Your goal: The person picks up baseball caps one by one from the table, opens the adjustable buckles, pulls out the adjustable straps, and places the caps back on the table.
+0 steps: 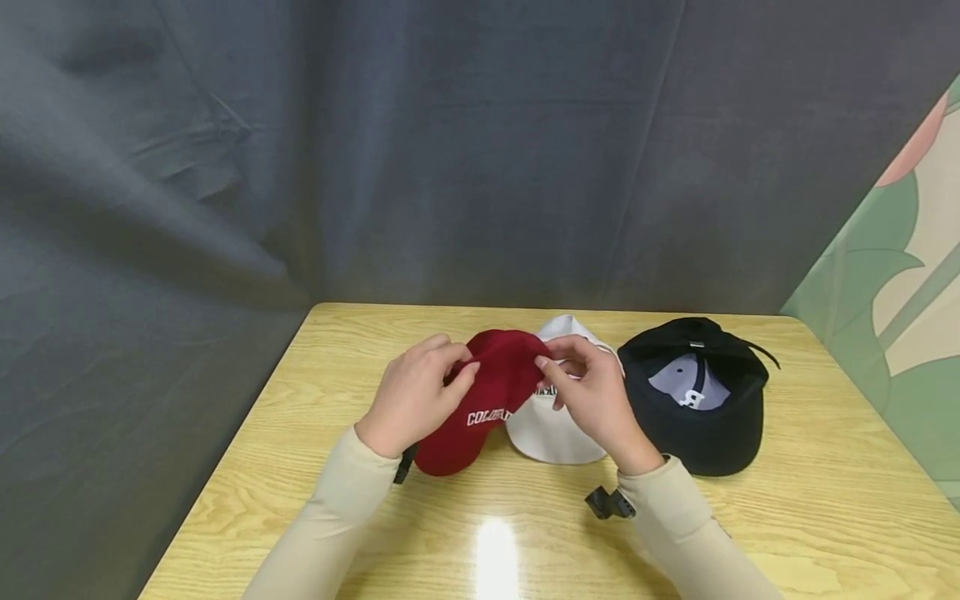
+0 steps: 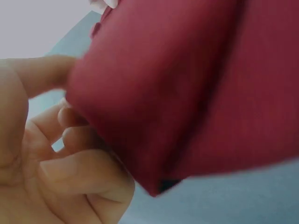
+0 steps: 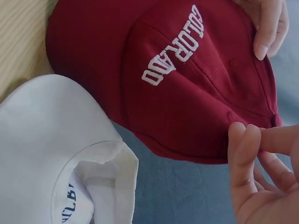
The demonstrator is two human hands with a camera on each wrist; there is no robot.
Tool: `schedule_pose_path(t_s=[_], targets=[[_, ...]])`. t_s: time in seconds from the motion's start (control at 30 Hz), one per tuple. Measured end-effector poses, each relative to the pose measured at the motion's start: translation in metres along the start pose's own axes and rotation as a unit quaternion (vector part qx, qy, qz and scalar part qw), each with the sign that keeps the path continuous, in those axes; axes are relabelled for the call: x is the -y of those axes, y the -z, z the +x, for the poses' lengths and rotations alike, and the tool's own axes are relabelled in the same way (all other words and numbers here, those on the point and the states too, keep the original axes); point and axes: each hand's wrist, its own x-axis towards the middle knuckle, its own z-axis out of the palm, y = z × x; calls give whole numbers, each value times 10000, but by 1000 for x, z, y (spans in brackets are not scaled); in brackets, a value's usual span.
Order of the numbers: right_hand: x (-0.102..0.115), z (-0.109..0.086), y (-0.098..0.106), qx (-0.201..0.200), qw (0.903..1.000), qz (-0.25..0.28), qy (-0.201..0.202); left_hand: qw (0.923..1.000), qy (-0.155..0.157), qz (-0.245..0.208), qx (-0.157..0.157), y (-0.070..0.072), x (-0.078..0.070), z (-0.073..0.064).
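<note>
A dark red baseball cap (image 1: 501, 375) with white COLORADO lettering is held between both hands, its brim pointing down and toward the person. My left hand (image 1: 420, 392) pinches the crown's left edge between thumb and fingers. On the opposite edge, the thumb and fingertips of my right hand (image 3: 261, 163) grip the red cloth. In the left wrist view the red cap (image 2: 163, 84) fills most of the picture, blurred. Partly behind the red cap and right hand lies a white cap (image 1: 558, 429) with dark lettering.
To the right, a black cap (image 1: 705, 433) lies upturned on the wooden table (image 1: 817, 500), its pale lining and strap showing. A dark grey curtain (image 1: 480, 167) hangs behind the table. A wall with painted leaves (image 1: 877, 292) stands at the right.
</note>
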Motion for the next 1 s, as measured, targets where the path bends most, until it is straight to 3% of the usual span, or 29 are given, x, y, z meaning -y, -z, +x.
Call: schedule_pose_path(t_s=[0.13,0.5,1.0], targets=[[0,-2,2,53,9999,-145,28,9998,90,-41,-169,0,10,2],[-14,-8,10,280,9977,-571,-224,9957,826,-145,-401,-3,50,4],[-26,-15,12,629,9938,-803,-437,9857,1578,131,-579,-29,117,5]])
